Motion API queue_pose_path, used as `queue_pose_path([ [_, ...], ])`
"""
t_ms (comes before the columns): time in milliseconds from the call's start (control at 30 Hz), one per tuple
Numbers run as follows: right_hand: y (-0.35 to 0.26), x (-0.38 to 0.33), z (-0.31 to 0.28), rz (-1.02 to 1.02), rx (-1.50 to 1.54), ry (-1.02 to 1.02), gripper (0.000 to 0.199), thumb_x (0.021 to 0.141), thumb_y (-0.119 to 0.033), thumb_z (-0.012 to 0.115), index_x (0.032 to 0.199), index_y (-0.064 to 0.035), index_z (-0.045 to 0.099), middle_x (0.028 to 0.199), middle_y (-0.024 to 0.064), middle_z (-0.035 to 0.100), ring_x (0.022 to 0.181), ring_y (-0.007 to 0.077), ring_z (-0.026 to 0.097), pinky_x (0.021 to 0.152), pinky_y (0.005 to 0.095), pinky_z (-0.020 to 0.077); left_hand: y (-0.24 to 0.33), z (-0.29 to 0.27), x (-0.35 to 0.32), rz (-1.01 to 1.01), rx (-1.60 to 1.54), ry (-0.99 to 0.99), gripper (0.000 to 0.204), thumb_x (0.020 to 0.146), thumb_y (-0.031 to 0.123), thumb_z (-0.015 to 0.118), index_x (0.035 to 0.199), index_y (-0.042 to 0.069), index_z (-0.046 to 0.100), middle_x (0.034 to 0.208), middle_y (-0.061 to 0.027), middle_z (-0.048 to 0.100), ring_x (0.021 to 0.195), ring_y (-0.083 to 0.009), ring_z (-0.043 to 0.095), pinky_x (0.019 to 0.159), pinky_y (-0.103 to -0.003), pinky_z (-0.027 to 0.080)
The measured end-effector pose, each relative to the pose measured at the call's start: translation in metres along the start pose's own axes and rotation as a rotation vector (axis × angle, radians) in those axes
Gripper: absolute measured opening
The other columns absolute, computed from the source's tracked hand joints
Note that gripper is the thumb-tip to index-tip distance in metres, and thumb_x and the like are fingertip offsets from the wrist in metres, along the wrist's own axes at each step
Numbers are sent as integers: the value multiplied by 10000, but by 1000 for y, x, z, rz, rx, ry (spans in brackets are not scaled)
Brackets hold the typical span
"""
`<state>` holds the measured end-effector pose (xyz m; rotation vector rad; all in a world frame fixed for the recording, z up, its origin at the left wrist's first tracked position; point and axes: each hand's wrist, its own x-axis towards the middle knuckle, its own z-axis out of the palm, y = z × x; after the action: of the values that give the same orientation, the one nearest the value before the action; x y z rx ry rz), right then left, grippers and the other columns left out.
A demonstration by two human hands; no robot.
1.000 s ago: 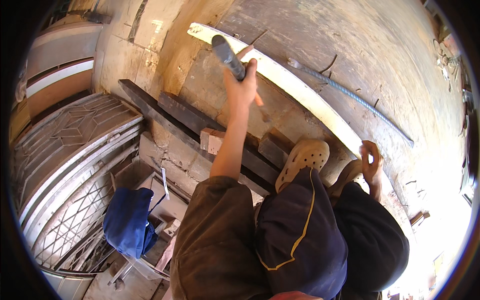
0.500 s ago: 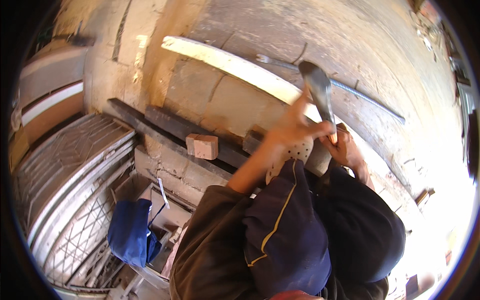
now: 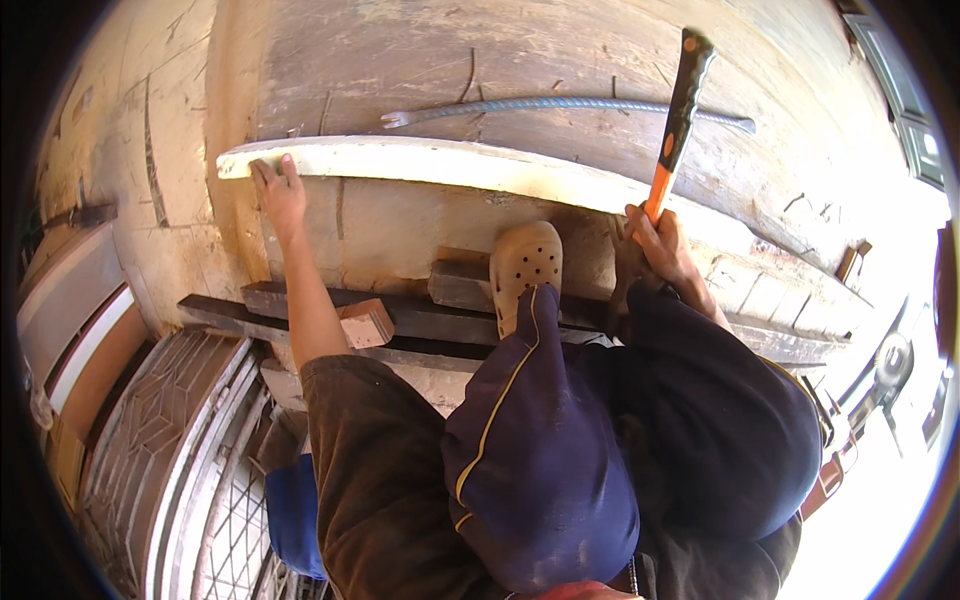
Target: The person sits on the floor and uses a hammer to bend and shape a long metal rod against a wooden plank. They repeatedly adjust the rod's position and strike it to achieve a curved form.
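My left hand (image 3: 278, 192) lies flat on the left end of a long pale board (image 3: 480, 165), fingers spread on its top edge. My right hand (image 3: 655, 240) grips the orange and black handle of a hammer (image 3: 680, 100), whose upper end points away from me, over a bent steel rebar (image 3: 560, 105). The rebar lies on the rough concrete surface just beyond the board. Below the board is a face of pale stone blocks (image 3: 400, 230). My foot in a beige perforated clog (image 3: 525, 262) stands on dark planks (image 3: 420, 322) against that face.
A reddish brick piece (image 3: 365, 322) sits on the dark planks left of my foot. A patterned metal window grille (image 3: 170, 440) lies at the lower left, with a blue object (image 3: 295, 510) beside it. Metal parts and hardware (image 3: 890, 360) lie at the right.
The hammer was raised in my left hand, came across to the right, and is now in my right hand. My left hand has moved onto the board's left end.
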<state>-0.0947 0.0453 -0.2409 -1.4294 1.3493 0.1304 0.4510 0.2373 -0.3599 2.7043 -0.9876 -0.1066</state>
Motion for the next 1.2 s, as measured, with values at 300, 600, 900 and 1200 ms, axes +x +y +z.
queue_pose_path([
  [300, 3, 0, 1, -194, 345, 31, 388, 935, -337, 527, 766, -2, 628, 697, 78, 642, 664, 141, 581, 616, 304, 452, 8, -17, -4, -55, 149, 61, 642, 946, 451, 471, 1241, -116, 521, 1284, -313, 506, 1163, -421, 534, 974, -443, 448],
  [600, -13, -3, 0, -230, 241, -8, 320, 956, -286, 543, 769, -29, 580, 684, 44, 611, 658, 106, 550, 624, 265, 425, 8, -31, -18, -104, -58, 138, 186, 843, 53, 616, 989, -43, 679, 912, -219, 689, 826, -315, 682, 734, -373, 526],
  [900, -3, -5, 7, -223, 236, 48, 318, 962, -289, 544, 766, -41, 568, 653, 47, 605, 634, 105, 534, 622, 286, 406, -25, -13, 1, 50, 106, 170, 541, 800, 67, 568, 1336, 49, 492, 1154, -244, 562, 1103, -382, 520, 963, -456, 422],
  [1200, -3, 3, 11, -230, 150, 39, 413, 928, -393, 541, 747, -25, 598, 652, 55, 602, 641, 134, 548, 623, 295, 419, -9, -27, 1, -216, 129, 4, 601, 831, 107, 564, 1403, 37, 396, 1218, -252, 513, 1172, -381, 460, 966, -467, 434],
])
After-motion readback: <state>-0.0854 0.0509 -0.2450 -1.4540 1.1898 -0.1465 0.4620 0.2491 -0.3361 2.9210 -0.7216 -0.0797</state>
